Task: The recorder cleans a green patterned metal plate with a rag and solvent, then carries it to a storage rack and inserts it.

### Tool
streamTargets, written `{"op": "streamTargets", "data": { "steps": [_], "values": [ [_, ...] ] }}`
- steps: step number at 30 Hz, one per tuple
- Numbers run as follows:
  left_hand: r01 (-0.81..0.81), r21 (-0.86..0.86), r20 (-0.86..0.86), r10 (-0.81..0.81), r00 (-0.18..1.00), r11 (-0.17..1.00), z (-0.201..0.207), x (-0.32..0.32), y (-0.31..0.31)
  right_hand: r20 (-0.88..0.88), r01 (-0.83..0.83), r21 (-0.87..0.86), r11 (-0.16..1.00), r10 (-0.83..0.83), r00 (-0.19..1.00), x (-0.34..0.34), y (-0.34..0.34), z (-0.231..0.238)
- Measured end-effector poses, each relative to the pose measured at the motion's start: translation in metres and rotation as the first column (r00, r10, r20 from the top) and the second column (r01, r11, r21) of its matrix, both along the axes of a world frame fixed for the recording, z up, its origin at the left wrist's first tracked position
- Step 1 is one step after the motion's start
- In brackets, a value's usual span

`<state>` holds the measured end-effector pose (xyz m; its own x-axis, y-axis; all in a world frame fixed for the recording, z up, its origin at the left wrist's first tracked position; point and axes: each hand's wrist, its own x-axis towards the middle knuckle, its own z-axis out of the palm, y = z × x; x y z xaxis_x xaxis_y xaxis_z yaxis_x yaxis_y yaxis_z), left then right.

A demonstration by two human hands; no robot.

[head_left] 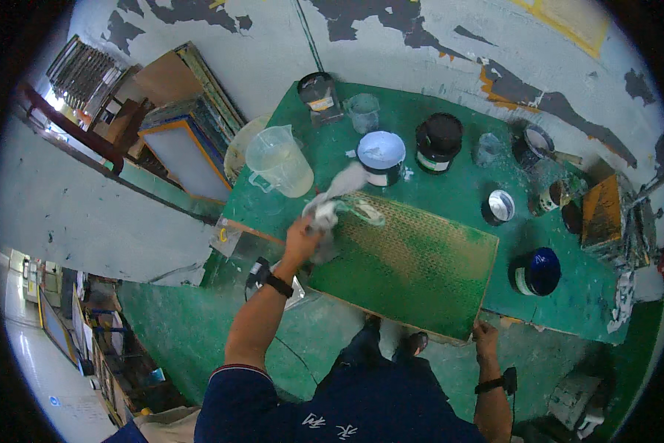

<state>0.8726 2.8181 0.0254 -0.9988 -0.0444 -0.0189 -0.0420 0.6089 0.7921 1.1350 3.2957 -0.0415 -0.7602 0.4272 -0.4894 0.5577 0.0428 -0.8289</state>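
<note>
My left hand (303, 241) is closed around a crumpled whitish rag (344, 181), blurred in places, at the left end of a rectangular panel. This panel (421, 273) is green with a fine tan pattern and a thin pale edge. It lies tilted across the table's front edge. At its near right corner, my right hand (485, 338) grips the rim with fingers curled. A pale greenish loop or strip (365, 212) shows on the panel beside the rag; its kind is unclear.
Behind the panel on the green table (450, 196) stand a clear plastic jug (280, 162), a tub of pale lilac paste (381, 151), a black lidded tub (439, 140) and a small tin (499, 207). A dark blue ink tub (537, 272) sits to the right. Framed screens (186, 159) lean at the left.
</note>
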Motion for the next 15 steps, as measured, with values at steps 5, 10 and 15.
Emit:
{"op": "streamTargets", "data": {
  "steps": [5, 10, 15],
  "values": [
    [0.223, -0.491, -0.183, -0.350, 0.919, 0.842, -0.025, 0.030, -0.007, -0.017, -0.039, 0.028, 0.999, 0.039, 0.999, 0.003, 0.004, -0.003],
    [0.338, -0.552, 0.037, -0.382, 0.923, 0.762, -0.009, 0.019, -0.010, -0.014, -0.054, 0.052, 0.997, 0.054, 0.998, -0.001, 0.002, -0.001],
    [0.641, -0.110, 0.318, -0.584, 0.746, 0.759, 0.098, -0.010, -0.017, 0.081, -0.125, 0.107, 0.986, 0.117, 0.990, 0.010, 0.017, -0.014]
  ]
}}
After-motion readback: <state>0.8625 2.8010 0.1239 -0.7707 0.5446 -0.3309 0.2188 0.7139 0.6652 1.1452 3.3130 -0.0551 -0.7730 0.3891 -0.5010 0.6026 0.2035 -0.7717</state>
